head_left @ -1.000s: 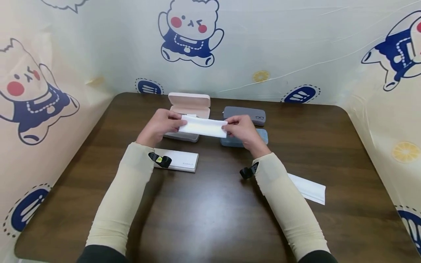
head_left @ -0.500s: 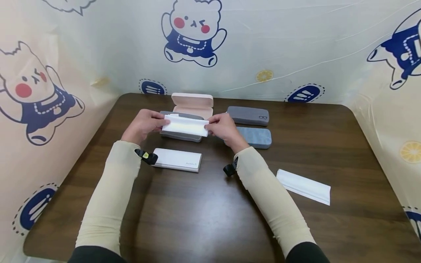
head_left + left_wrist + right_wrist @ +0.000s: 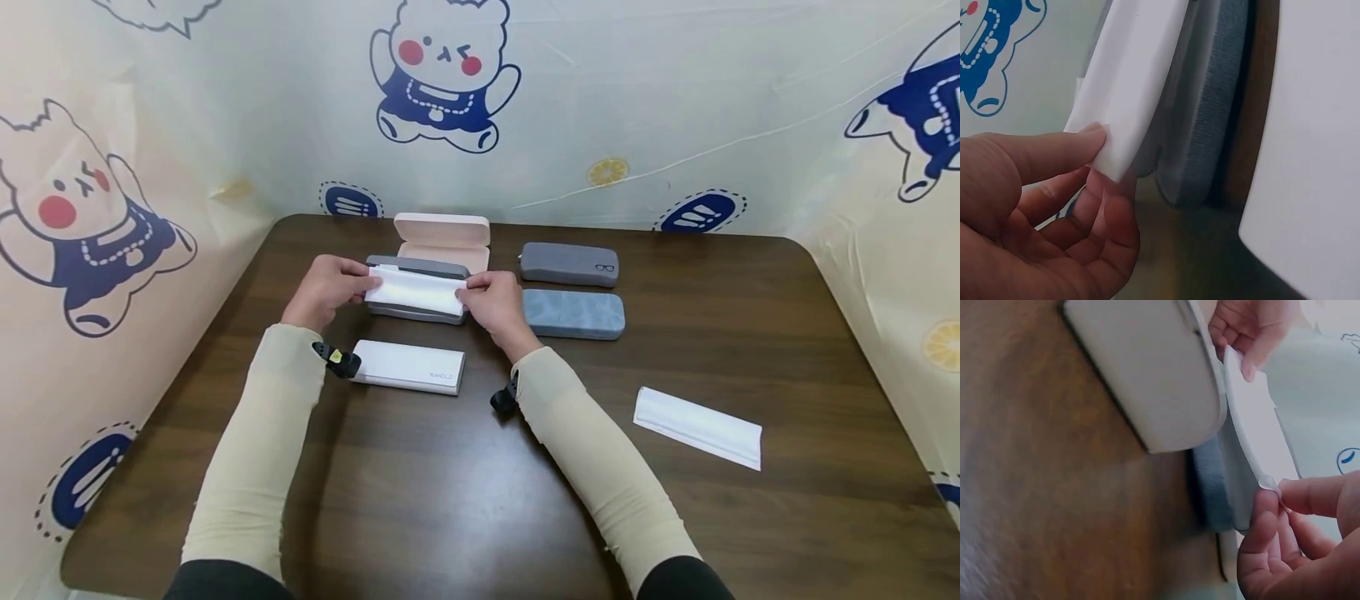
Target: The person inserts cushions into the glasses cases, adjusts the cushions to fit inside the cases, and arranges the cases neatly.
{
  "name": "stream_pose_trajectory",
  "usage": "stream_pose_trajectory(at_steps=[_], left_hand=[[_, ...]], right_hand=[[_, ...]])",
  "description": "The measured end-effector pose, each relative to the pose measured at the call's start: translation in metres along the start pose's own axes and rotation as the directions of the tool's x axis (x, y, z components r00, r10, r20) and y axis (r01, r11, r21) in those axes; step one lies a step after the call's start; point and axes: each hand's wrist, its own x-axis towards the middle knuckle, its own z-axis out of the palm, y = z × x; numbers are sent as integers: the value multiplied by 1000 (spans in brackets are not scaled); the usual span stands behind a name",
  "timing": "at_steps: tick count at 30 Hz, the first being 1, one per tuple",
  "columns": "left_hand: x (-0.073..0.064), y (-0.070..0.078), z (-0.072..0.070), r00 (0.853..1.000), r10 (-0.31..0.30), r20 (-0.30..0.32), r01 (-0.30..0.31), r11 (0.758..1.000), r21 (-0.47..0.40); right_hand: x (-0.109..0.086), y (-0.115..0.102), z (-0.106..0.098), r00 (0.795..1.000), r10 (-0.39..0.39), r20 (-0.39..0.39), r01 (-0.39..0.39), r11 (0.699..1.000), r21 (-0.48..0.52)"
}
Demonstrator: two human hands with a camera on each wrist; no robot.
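White rectangular cloth of thin, soft fabric, folded into a flat strip (image 3: 416,292), stretched between my two hands. Long axis runs left to right, roughly along that of the case below; right end slightly nearer me. In the left wrist view the surface looks smooth, with a shallow lengthwise crease.

My left hand (image 3: 322,292) pinches the left end, thumb on top; my right hand (image 3: 497,307) pinches the right end between thumb and fingers. The strip lies over an open grey hinged spectacle case (image 3: 417,315) with a fine woven-looking outside. Whether the cloth touches its inside, I cannot tell.

Cases: five in all, two open, three closed. Behind the grey one, a pale pink case with rounded corners (image 3: 442,227), lid up. To the right, a closed grey oblong case with a small glasses mark (image 3: 566,262); nearer me, a closed mottled blue case (image 3: 573,314). Nearest me, a flat white lettered case (image 3: 408,365).

Cloths: two. The second white folded strip (image 3: 697,428) lies aslant at right on the dark brown wood-grained counter (image 3: 420,483).
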Motion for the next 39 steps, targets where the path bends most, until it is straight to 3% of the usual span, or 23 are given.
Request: stream_pose_trajectory(at_steps=[7, 19, 33, 39], left_hand=[[9, -6, 4, 1000, -16, -13, 17, 999, 37], [16, -8, 9, 999, -31, -41, 35, 995, 94], [22, -7, 7, 1000, -29, -9, 30, 981, 190], [21, -8, 4, 999, -33, 0, 32, 984, 174]], right_hand=[[3, 9, 10, 994, 7, -105, -7, 1000, 1], [6, 17, 13, 985, -22, -173, 11, 998, -63], [9, 14, 19, 984, 5, -181, -23, 995, -94], [11, 14, 19, 985, 15, -174, -32, 995, -96]])
